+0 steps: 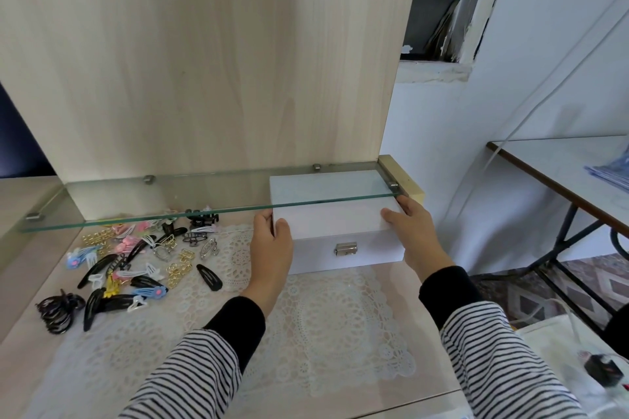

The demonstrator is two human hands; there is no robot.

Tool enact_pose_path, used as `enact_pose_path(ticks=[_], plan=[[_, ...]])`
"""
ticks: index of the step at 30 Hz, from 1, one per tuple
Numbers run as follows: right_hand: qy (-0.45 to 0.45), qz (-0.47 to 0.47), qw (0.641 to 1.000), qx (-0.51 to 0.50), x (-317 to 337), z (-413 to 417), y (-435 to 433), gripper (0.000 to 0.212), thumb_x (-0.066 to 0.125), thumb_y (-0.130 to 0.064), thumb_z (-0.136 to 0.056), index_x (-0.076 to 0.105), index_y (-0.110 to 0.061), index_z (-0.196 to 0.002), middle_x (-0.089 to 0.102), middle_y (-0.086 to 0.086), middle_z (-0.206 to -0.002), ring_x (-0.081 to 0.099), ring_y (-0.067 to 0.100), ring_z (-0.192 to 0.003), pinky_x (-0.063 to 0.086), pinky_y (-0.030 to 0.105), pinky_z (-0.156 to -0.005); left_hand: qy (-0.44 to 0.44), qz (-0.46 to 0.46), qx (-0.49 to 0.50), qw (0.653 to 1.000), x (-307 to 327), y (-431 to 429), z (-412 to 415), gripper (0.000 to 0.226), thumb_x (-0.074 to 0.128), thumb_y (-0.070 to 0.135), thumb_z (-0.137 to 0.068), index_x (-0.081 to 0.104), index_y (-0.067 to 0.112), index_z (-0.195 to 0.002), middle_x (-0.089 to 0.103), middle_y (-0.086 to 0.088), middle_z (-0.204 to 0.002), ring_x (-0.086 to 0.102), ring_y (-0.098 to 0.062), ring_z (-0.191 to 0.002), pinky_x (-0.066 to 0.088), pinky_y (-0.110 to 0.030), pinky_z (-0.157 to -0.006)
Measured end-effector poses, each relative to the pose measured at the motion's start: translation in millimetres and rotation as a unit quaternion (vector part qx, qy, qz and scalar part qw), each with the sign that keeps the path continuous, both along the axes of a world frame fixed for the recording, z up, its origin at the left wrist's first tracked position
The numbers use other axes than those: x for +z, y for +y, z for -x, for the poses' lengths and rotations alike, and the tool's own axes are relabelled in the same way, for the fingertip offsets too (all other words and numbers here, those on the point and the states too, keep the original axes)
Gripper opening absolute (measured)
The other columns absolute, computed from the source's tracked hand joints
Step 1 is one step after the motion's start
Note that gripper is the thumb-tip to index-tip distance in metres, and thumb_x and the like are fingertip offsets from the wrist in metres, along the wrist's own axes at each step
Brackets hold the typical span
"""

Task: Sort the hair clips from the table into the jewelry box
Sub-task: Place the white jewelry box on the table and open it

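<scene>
Gripping jewelry box [332, 221] ends: left hand [270, 241], right hand [413, 231]; hair clips [136, 258] leftward.

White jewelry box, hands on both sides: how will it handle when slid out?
Likely rigid: flat walls, square corners on the jewelry box, gripped by left hand and right hand. Smooth finish may slip. Low and wide, so unlikely to tip; latch looks shut.

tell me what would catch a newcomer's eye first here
First, the closed white jewelry box on the table, tucked partly under the glass shelf, with the left hand and right hand gripping its two ends. Next, the colourful heap of hair clips at the table's left, spilling onto the lace mat.
</scene>
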State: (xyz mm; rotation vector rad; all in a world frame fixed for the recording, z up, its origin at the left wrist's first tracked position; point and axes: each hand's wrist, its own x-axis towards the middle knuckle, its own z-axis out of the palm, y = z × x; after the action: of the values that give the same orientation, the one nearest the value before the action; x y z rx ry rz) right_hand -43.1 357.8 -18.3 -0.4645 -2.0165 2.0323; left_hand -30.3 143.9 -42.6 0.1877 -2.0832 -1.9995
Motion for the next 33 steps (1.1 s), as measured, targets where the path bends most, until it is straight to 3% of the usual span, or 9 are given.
enact_pose_path(ticks=[3,6,9,12,16,20,24,30,33], plan=[[0.001,0.0,1.0,0.015,2,-2,3,0.023,0.056,-0.004,-0.09,0.059,-0.021,-0.106,0.064,0.001,-0.103,0.062,0.027,-0.094,0.052,0.032,-0.071,-0.01,-0.025,-0.011,1.0,2,0,0,0.017,0.042,0.016,-0.101,0.045,0.025,-0.115,0.059,0.011,-0.102,0.056,-0.013,-0.091,0.047,-0.031,-0.081],[-0.011,-0.009,1.0,0.016,3,0,5,0.024,0.059,-0.005,-0.088,0.059,-0.029,-0.09,0.065,0.0,-0.1,0.063,0.03,-0.096,0.055,0.044,-0.085,-0.03,-0.055,-0.036,0.997,2,-5,-2,0.019,0.044,0.019,-0.1,0.045,0.032,-0.114,0.059,0.013,-0.115,0.057,-0.012,-0.101,0.047,-0.037,-0.09],[-0.035,0.003,0.999,-0.004,0,2,7,0.016,0.064,-0.011,-0.086,0.066,-0.015,-0.101,0.069,0.009,-0.101,0.066,0.032,-0.09,0.056,0.046,-0.083,-0.04,-0.061,-0.076,0.994,1,-9,-4,0.023,0.042,0.024,-0.101,0.048,0.042,-0.113,0.06,0.014,-0.113,0.058,-0.015,-0.102,0.049,-0.037,-0.086],[-0.053,0.057,0.997,-0.025,-7,-1,5,0.026,0.067,-0.02,-0.087,0.066,-0.005,-0.107,0.068,0.008,-0.092,0.064,0.029,-0.083,0.055,0.037,-0.075,-0.06,-0.081,-0.1,0.99,3,-9,-3,0.027,0.036,0.026,-0.104,0.048,0.047,-0.115,0.06,0.013,-0.11,0.058,-0.012,-0.092,0.048,-0.029,-0.071],[-0.056,0.091,0.994,-0.024,-17,-8,1,0.035,0.069,-0.037,-0.084,0.063,-0.013,-0.11,0.068,0.003,-0.098,0.064,0.023,-0.091,0.049,0.031,-0.07,-0.109,-0.1,-0.092,0.985,-4,-8,0,0.043,0.033,0.041,-0.103,0.04,0.031,-0.144,0.055,0.001,-0.132,0.057,-0.017,-0.107,0.046,-0.03,-0.076],[-0.048,0.091,0.995,-0.02,-19,-12,-1,0.038,0.07,-0.042,-0.082,0.062,-0.018,-0.11,0.068,0.001,-0.099,0.063,0.021,-0.093,0.049,0.032,-0.075,-0.115,-0.124,-0.094,0.981,-12,-7,-4,0.048,0.022,0.052,-0.103,0.055,0.029,-0.13,0.062,-0.001,-0.122,0.06,-0.017,-0.105,0.047,-0.029,-0.085],[-0.046,0.087,0.995,-0.034,-22,-13,-2,0.037,0.07,-0.042,-0.081,0.06,-0.019,-0.109,0.067,0.0,-0.098,0.062,0.022,-0.095,0.048,0.034,-0.08,-0.115,-0.123,-0.075,0.983,-16,-12,-2,0.048,0.024,0.056,-0.102,0.064,0.034,-0.117,0.068,-0.002,-0.115,0.063,-0.024,-0.107,0.048,-0.045,-0.099],[-0.034,0.094,0.993,-0.06,-23,-17,-11,0.044,0.068,-0.041,-0.083,0.058,-0.018,-0.119,0.065,0.005,-0.107,0.061,0.02,-0.092,0.044,0.028,-0.065,-0.104,-0.137,-0.012,0.985,-24,-22,-2,0.029,0.043,0.045,-0.1,0.065,0.026,-0.1,0.069,-0.007,-0.107,0.065,-0.028,-0.101,0.05,-0.041,-0.08],[-0.027,0.091,0.994,-0.061,-24,-21,-11,0.044,0.068,-0.039,-0.082,0.059,-0.016,-0.119,0.066,0.006,-0.107,0.063,0.022,-0.091,0.045,0.028,-0.063,-0.094,-0.144,-0.004,0.985,-24,-25,-3,0.028,0.042,0.042,-0.101,0.063,0.024,-0.096,0.068,-0.005,-0.103,0.064,-0.025,-0.096,0.047,-0.037,-0.075]])
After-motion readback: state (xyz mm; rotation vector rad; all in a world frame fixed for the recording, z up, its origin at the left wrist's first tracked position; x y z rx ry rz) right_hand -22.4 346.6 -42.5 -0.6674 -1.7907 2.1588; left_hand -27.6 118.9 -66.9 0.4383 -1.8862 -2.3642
